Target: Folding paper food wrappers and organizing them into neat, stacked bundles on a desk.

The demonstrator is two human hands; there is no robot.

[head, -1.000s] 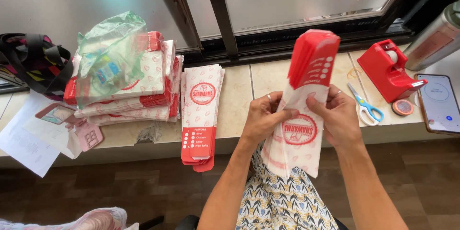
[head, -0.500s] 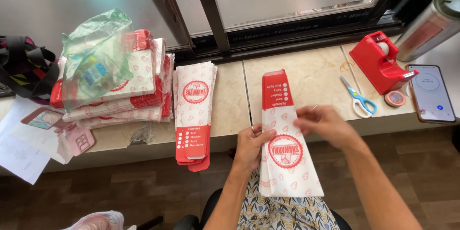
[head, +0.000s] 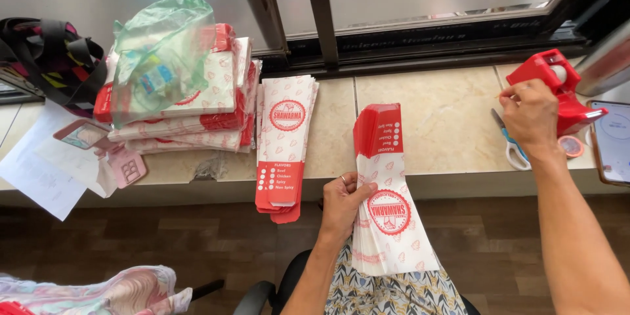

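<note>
right hand (head: pixel 530 117) now moved from the bags to the red plastic tape dispenser (head: pixel 556 88) on the beige stone ledge (head: pixel 433 125), fingers curled on it, left hand (head: pixel 342 205) pinching white-and-red paper bag stack (head: pixel 387 203) at ledge's edge, blue-handled scissors (head: pixel 512 147) beside

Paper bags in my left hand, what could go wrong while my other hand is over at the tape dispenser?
The bundle of paper bags is pinned by the left hand alone and hangs past the counter edge, so it may fan out or slip. The right hand is at the red tape dispenser, with scissors just beneath the wrist; it could snag or knock them. A phone lies close by too.
</note>
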